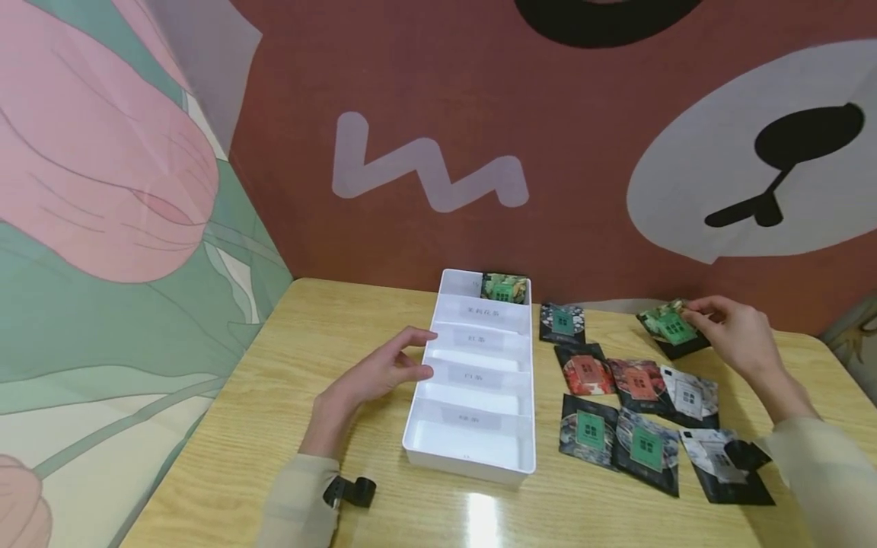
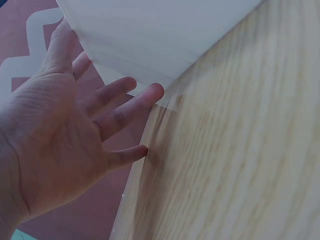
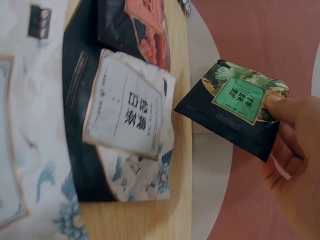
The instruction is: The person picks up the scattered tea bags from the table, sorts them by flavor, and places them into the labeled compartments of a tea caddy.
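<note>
Head view | green sachet (image 1: 671, 327): far right, held in right hand (image 1: 741, 339), thumb and fingers pinching its right edge | left hand (image 1: 377, 371): ungripped, fingers spread at white tray (image 1: 473, 471), left side | likely light, flexible, slick; pinch an edge

The divided box (image 1: 469, 470) looks like smooth plastic with a soft sheen, and the wood-grained table (image 1: 226, 434) shines glossily at its near side. On the right, the sachets (image 1: 647, 449) resemble thin coated film, slightly creased; the far wall (image 1: 384, 243) appears smooth and matt.
</note>
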Tool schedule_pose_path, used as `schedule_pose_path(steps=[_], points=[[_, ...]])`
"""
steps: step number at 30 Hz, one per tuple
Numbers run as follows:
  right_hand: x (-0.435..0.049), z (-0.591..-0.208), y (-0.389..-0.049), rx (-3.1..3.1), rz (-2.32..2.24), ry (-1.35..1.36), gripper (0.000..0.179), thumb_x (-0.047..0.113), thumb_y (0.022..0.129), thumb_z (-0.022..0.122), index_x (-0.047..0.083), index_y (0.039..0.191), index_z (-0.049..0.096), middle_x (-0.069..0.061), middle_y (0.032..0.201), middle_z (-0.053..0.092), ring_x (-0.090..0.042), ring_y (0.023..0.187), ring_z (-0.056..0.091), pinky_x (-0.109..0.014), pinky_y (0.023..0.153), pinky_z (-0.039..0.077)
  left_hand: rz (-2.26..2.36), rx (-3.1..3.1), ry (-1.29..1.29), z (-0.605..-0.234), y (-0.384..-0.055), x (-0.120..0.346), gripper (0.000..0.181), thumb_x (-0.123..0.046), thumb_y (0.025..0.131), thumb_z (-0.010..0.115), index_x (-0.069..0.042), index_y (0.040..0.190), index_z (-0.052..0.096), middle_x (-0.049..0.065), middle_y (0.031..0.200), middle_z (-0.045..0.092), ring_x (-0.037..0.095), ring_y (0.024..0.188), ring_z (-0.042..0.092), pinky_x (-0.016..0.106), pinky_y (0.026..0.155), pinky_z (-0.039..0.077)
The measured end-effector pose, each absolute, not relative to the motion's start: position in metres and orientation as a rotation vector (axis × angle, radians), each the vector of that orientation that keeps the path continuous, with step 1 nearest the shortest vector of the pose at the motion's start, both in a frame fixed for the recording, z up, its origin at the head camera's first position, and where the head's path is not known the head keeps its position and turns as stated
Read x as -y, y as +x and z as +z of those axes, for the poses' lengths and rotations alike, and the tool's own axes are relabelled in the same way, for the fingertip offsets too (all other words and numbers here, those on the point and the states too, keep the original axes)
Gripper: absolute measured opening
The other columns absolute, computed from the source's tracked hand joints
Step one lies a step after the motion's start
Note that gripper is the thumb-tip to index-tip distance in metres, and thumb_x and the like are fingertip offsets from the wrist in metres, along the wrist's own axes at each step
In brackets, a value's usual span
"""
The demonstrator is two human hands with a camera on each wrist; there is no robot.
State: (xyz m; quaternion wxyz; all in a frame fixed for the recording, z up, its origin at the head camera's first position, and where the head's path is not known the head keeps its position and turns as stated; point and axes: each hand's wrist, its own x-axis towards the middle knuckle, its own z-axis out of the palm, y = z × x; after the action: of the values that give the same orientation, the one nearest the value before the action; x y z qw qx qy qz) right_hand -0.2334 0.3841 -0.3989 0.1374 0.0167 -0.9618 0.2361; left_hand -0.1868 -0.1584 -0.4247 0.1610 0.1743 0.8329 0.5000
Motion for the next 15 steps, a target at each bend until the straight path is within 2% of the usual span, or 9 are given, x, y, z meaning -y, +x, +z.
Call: schedule_pose_path(steps=[4,8,10,12,15], points=[[-0.378,-0.395,-0.234,2.744,0.688,0.055,0.035,0.036,0.101,0.058,0.004,0.112,0.068,-0.023,0.105,0.069,-0.02,0.079,0.057,-0.026,0.052,0.04,1.428,-2.375,0.486,-0.426,-0.187,0.157,0.062,-0.041,0.09,0.072,-0.028,0.144,0.045,-0.006,0.147,0.047,0.019,0.097,0.061,0.032,0.084,0.048],[-0.37,-0.39,-0.234,2.706,0.706,0.054,0.035,0.038,0.1,0.058,0.006,0.111,0.069,-0.02,0.104,0.07,0.005,0.073,0.048,-0.024,0.054,0.041,1.424,-2.382,0.473,-0.426,-0.187,0.157,0.061,-0.04,0.09,0.072,-0.029,0.144,0.046,-0.007,0.145,0.047,0.02,0.098,0.061,0.034,0.085,0.048],[-0.366,-0.387,-0.234,2.69,0.717,0.061,0.035,0.038,0.1,0.058,0.007,0.111,0.069,-0.019,0.103,0.07,0.013,0.071,0.042,-0.023,0.055,0.041,1.42,-2.385,0.471,-0.426,-0.187,0.157,0.06,-0.039,0.09,0.072,-0.03,0.143,0.046,-0.008,0.145,0.048,0.02,0.097,0.06,0.035,0.085,0.047],[-0.362,-0.385,-0.234,2.679,0.724,0.067,0.035,0.039,0.1,0.059,0.007,0.11,0.069,-0.018,0.102,0.07,0.015,0.07,0.041,-0.022,0.055,0.04,1.423,-2.382,0.487,-0.426,-0.187,0.157,0.059,-0.038,0.091,0.071,-0.029,0.144,0.046,-0.006,0.145,0.048,0.02,0.097,0.061,0.035,0.085,0.047],[-0.355,-0.382,-0.236,2.671,0.738,0.075,0.035,0.04,0.099,0.059,0.008,0.11,0.069,-0.015,0.1,0.069,0.011,0.07,0.042,-0.022,0.056,0.04,1.428,-2.38,0.498,-0.426,-0.187,0.158,0.059,-0.037,0.092,0.071,-0.029,0.144,0.046,-0.004,0.146,0.047,0.02,0.097,0.061,0.035,0.085,0.048]])
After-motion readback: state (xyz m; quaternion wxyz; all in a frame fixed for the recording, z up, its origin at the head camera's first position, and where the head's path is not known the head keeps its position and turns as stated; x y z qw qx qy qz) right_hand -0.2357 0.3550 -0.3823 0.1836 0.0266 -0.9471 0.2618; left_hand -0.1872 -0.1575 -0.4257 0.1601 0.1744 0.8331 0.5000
